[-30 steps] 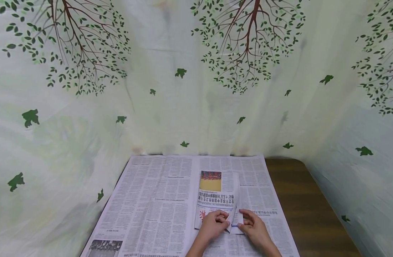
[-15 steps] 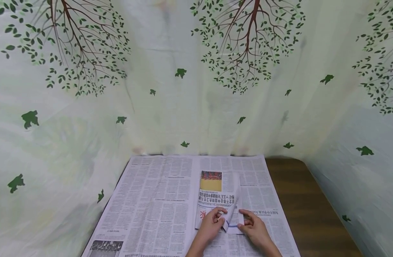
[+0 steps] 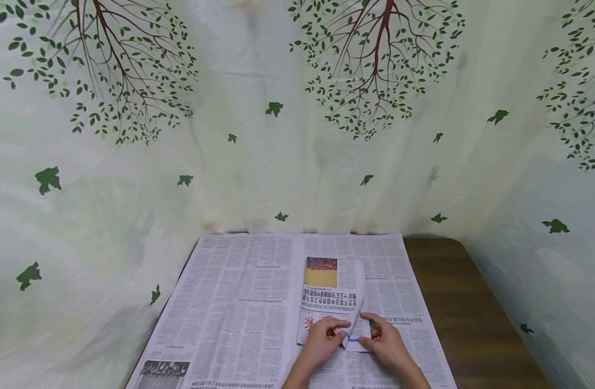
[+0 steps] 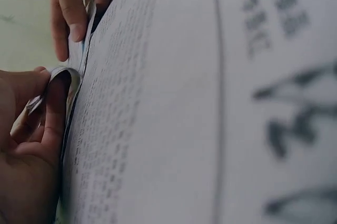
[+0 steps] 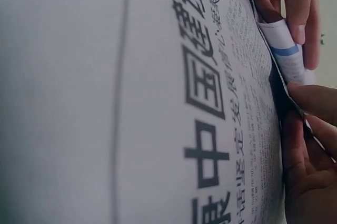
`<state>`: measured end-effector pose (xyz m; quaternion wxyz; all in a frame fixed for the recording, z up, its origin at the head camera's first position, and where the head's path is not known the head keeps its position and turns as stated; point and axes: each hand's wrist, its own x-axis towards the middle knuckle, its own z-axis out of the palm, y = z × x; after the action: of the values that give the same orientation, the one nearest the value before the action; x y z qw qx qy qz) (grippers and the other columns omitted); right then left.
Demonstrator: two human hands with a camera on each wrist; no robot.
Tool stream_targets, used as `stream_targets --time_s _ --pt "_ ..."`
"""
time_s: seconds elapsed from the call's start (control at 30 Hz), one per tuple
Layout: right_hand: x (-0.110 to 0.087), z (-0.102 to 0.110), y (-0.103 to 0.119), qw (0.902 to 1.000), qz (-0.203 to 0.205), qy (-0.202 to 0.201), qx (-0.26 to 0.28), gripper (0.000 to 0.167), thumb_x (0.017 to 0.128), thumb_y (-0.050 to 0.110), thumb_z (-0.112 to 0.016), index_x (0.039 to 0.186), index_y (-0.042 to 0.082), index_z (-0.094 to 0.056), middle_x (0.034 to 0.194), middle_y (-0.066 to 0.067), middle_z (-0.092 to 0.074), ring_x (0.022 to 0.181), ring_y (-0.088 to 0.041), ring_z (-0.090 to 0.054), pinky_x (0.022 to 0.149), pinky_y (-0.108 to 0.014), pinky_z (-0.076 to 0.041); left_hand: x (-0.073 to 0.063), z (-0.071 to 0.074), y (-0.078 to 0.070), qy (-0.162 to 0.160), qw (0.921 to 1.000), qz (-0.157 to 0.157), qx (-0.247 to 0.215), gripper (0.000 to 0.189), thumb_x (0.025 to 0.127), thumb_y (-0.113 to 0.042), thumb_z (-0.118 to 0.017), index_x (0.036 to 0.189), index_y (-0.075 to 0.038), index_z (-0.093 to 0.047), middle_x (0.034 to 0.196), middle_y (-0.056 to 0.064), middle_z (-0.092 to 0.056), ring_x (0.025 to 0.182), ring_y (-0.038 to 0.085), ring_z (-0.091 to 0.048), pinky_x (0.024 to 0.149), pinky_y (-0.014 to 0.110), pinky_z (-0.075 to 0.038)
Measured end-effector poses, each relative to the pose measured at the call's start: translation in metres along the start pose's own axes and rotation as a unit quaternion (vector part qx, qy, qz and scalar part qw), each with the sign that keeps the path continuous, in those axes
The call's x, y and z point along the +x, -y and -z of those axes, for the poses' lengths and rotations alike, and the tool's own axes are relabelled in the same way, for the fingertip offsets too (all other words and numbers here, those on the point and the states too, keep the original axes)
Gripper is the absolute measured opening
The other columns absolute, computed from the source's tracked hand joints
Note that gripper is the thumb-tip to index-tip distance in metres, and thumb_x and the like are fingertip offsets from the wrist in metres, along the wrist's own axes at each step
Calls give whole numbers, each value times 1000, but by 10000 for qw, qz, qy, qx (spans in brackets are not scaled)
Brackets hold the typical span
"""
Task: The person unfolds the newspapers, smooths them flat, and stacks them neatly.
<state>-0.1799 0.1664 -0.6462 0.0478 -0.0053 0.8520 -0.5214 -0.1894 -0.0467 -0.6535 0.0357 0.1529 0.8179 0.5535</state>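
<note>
A folded newspaper [image 3: 326, 298], printed with a yellow-and-red picture and a red heading, lies over a larger spread sheet. My left hand [image 3: 322, 344] pinches its turned-over flap near the lower edge; in the left wrist view the flap [image 4: 75, 83] curls between thumb and fingers. On the other side, my right hand [image 3: 389, 347] pinches the lower right edge of the same newspaper, thumb above and fingers beneath in the right wrist view. A blue stripe [image 5: 287, 51] shows on the rolled flap there. Fingers hide part of the lower edge.
Spread newspaper [image 3: 239, 324] covers most of the table. Bare dark wood [image 3: 462, 308] shows along the right side. A pale curtain [image 3: 317, 205] printed with trees and leaves hangs behind and on both sides.
The left hand shifts slightly at the flap, its fingers opening out and then pinching it again lower down. The right hand keeps its hold on the edge. The head view shifts slightly.
</note>
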Motion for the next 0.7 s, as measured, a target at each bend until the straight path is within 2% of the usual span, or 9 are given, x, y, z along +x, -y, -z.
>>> stream_targets --time_s 0.13,0.2,0.27,0.33,0.47,0.57,0.7 --pt "0 2 -1 10000 -31 29 40 62 78 7 -86 136 8 -64 75 -3 -68 63 -11 -59 55 -23 -47 2 6 -6 320 9993 11 213 38 91 -9 -73 128 -18 -73 124 -1 -71 87 -1 -56 72 18 -48" --pt "-1 2 -1 10000 -73 -59 -9 60 79 7 -85 135 9 -65 73 -1 -65 62 -11 -57 54 -23 -46 3 10 -10 421 9983 -132 393 42 90 -7 -72 131 -17 -71 128 0 -69 90 1 -56 72 18 -48" --pt "0 2 0 9997 -138 -214 -74 57 79 6 -85 133 12 -68 69 1 -60 59 -9 -53 52 -22 -42 5 15 -13 417 9975 -253 514 41 90 -8 -73 130 -16 -72 124 0 -71 85 2 -56 70 17 -47" --pt "0 1 0 9990 -207 -392 -115 53 79 5 -84 129 13 -70 65 3 -53 56 -8 -47 50 -22 -39 6 19 -15 376 9981 -297 395 37 90 -7 -74 126 -14 -74 113 3 -74 77 1 -57 67 18 -48" --pt "-1 3 0 9973 -335 -655 -84 48 80 3 -82 126 14 -73 61 4 -47 51 -7 -42 47 -22 -35 6 27 -16 213 9996 -123 132 30 89 -9 -77 119 -16 -77 97 2 -73 68 -1 -55 63 18 -49" --pt "-1 6 1 9968 -409 -684 -42 47 81 3 -82 126 13 -73 61 3 -49 52 -8 -43 47 -22 -35 5 34 -16 205 9997 -87 88 31 89 -9 -78 119 -17 -76 103 2 -73 71 0 -56 65 19 -50" --pt "-1 9 2 9968 -476 -643 -10 47 81 4 -84 126 14 -73 61 3 -48 52 -9 -42 48 -22 -35 3 44 -13 353 9993 -101 1 38 89 -10 -78 126 -17 -73 116 2 -72 74 3 -56 67 19 -51"
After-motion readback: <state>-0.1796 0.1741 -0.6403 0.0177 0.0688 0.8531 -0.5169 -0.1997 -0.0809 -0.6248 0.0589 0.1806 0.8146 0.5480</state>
